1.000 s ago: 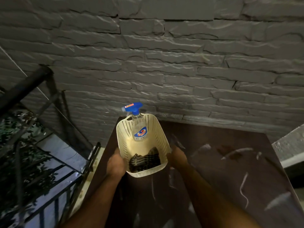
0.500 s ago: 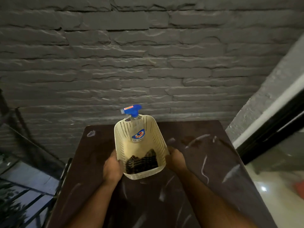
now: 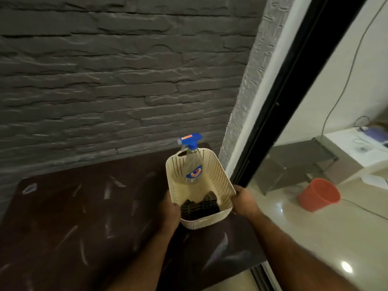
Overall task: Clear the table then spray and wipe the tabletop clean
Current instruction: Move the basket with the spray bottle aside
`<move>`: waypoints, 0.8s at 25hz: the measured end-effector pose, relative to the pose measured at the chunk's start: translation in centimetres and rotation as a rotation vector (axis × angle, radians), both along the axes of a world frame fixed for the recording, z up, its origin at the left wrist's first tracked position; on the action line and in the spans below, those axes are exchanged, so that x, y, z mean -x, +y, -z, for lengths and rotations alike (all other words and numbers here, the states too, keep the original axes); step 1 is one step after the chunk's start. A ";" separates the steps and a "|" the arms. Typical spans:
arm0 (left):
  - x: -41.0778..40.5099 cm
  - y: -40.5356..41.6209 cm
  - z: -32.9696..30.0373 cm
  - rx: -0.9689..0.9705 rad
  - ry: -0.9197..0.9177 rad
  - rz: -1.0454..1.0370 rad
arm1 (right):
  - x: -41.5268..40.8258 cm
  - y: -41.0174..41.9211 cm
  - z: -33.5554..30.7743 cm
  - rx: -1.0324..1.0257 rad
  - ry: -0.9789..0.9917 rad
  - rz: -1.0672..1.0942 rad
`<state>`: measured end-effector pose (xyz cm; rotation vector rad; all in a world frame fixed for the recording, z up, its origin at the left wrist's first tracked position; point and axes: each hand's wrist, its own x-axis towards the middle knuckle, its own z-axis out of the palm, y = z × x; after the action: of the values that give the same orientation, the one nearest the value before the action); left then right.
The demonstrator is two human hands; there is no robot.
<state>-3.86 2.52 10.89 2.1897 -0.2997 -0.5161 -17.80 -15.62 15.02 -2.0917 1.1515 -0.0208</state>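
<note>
At centre frame I have both hands clamped on the cream basket [image 3: 223, 181] — left hand [image 3: 169, 208] and right hand [image 3: 244, 201] gripping its near sides. Inside, the spray bottle [image 3: 193, 162] stands at the far end, a dark cloth [image 3: 199, 205] near me — above the brown table [image 3: 84, 217], right of centre.

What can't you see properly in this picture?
- Head view: the basket wall hides the bottom of the spray bottle.
- Its label is too small to read.
- The left hand and right hand fingers are partly hidden behind the basket.
- The cloth is too dark to see its pattern well.
- The table is cut off at the bottom edge.
</note>
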 end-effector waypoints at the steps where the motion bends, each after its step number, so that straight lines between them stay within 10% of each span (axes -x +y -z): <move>1: 1.1 -0.9 0.0 -0.015 -0.002 0.008 | 1.3 -0.5 0.1 -0.004 -0.009 0.011; 12: 5.6 -3.6 1.9 0.033 -0.018 0.035 | 5.9 -3.5 3.8 -0.083 -0.020 0.090; 20: 2.3 -3.9 -0.7 -0.135 -0.255 0.144 | -0.5 -3.9 1.1 0.454 0.041 -0.291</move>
<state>-6.13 -1.35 11.59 2.3801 -0.5774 -0.3420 -17.27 -19.52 13.89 -2.6568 0.9141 -0.1110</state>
